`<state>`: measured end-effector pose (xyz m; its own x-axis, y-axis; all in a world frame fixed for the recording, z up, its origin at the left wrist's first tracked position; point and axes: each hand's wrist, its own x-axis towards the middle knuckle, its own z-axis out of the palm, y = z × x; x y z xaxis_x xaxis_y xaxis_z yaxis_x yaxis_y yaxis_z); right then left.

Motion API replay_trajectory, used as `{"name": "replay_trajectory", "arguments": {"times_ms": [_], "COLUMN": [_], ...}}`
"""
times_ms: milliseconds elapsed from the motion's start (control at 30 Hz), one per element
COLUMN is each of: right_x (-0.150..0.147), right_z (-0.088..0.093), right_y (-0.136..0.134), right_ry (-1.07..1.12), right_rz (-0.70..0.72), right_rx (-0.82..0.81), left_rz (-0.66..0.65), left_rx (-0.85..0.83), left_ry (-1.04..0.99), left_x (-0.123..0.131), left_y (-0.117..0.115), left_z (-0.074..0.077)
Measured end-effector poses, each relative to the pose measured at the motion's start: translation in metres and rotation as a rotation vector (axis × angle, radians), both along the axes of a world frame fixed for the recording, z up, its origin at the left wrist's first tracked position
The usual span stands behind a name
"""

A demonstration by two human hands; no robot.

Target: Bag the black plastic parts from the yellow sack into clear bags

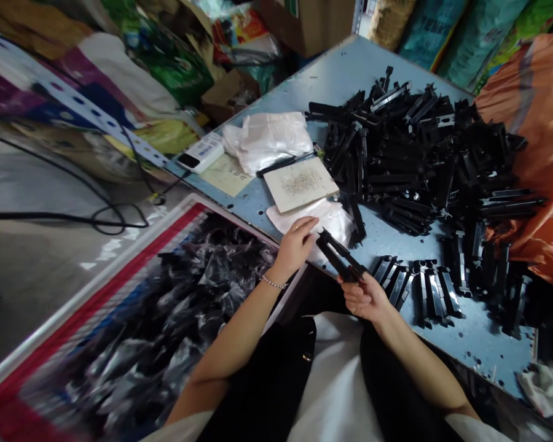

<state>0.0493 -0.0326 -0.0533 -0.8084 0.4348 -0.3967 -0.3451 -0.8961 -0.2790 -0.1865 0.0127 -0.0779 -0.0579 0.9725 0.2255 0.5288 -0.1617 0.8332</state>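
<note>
My right hand [363, 296] is closed around the lower ends of a pair of long black plastic parts [338, 253], which slant up and to the left. My left hand [297, 247] is at the stack of thin clear plastic bags [334, 218] on the table edge. Its fingers are bent together over the bags and look pinched on one, though the fingertips are partly unclear. Beside my right hand, several similar black parts [435, 291] lie in a row. A large heap of them [405, 162] covers the table behind.
The blue metal table [341, 67] also holds a cream pad [300, 184], another bag stack [276, 138] and a white device [200, 153]. Left below, a red-and-white-edged crate [166, 236] contains bagged black parts [203, 301]. An orange sack [541, 141] borders the right side.
</note>
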Motion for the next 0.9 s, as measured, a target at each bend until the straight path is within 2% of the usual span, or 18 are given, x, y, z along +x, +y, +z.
{"name": "replay_trajectory", "arguments": {"times_ms": [100, 167, 267, 333, 400, 433, 533, 600, 700, 767, 833, 900], "right_x": [-0.007, -0.008, -0.007, -0.006, -0.006, -0.007, -0.012, -0.015, -0.021, -0.022, -0.017, -0.001], "right_z": [-0.007, -0.009, -0.005, -0.001, 0.002, 0.002, 0.001, 0.0, 0.007, 0.018, 0.032, 0.046], "right_y": [0.008, 0.015, 0.022, 0.022, 0.019, 0.018, 0.014, 0.011, 0.002, -0.003, -0.002, 0.008], "right_ry": [0.012, 0.024, -0.01, -0.088, -0.244, -0.358, -0.744, -0.924, -0.973, -0.811, -0.622, -0.62], "right_rz": [0.016, 0.032, -0.113, -0.204, -0.234, -0.241, -0.29, -0.287, -0.177, -0.002, 0.172, 0.254], "right_rx": [-0.015, -0.008, 0.047, 0.115, 0.224, 0.291, 0.501, 0.653, 0.858, 0.942, 1.053, 1.277], "left_rz": [-0.015, -0.079, -0.155, -0.119, -0.08, -0.103, -0.298, -0.417, -0.465, -0.43, -0.349, -0.214], "left_rx": [0.066, 0.128, 0.176, 0.165, 0.172, 0.198, 0.311, 0.33, 0.293, 0.294, 0.281, 0.195], "left_ry": [0.035, 0.027, -0.006, 0.027, 0.11, 0.155, 0.238, 0.268, 0.332, 0.364, 0.384, 0.427], "left_x": [0.004, 0.01, 0.02, 0.026, 0.031, 0.035, 0.045, 0.05, 0.049, 0.039, 0.019, -0.019], "left_y": [-0.011, -0.023, -0.041, -0.049, -0.052, -0.053, -0.057, -0.063, -0.075, -0.085, -0.098, -0.109], "left_z": [0.013, 0.022, 0.027, 0.026, 0.024, 0.025, 0.034, 0.041, 0.047, 0.049, 0.053, 0.056]}}
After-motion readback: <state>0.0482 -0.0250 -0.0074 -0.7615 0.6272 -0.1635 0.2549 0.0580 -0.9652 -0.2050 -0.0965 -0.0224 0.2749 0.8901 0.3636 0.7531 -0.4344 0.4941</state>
